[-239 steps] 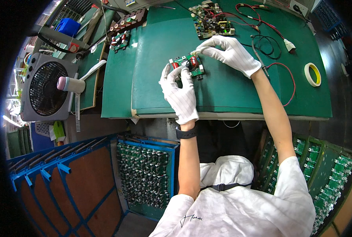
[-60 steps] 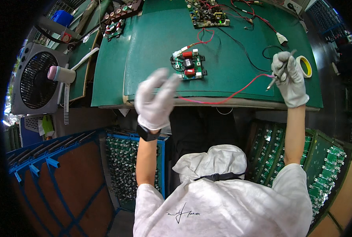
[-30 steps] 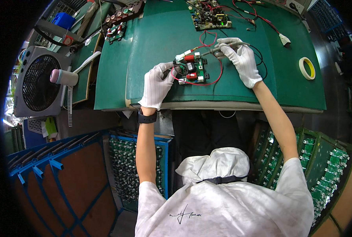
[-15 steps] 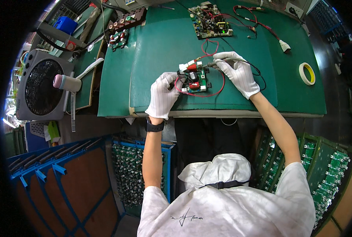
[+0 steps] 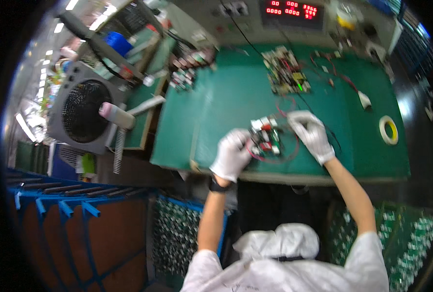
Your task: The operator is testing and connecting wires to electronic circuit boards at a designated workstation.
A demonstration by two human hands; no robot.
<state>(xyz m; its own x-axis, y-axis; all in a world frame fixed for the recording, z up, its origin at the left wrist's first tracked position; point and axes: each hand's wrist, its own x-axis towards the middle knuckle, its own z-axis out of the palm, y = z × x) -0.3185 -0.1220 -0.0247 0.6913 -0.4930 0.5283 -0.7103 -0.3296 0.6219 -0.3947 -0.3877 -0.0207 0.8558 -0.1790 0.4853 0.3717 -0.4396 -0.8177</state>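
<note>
A small green circuit board (image 5: 266, 138) with red and white parts lies near the front of the green bench. My left hand (image 5: 232, 155), in a white glove, is closed at the board's left edge, gripping it there. My right hand (image 5: 313, 136), gloved too, is closed just right of the board around a dark probe, whose tip is blurred. A black cable (image 5: 334, 138) runs past this hand. A thin red wire (image 5: 296, 152) loops around the board's right side. Farther back lies a larger circuit board (image 5: 285, 70) with a lit green spot.
A red-digit display panel (image 5: 292, 13) stands behind the bench. At right lie a yellow-white tape roll (image 5: 388, 130) and a white connector (image 5: 364, 100). Leftward are a grey fan (image 5: 86, 111) and a pink-capped bottle (image 5: 116, 115). Racks of boards (image 5: 177, 231) flank me below.
The view has tilted up, so the bench sits lower in the picture and the display panel shows. My right hand has drawn slightly away from the small board; my left hand stays at it.
</note>
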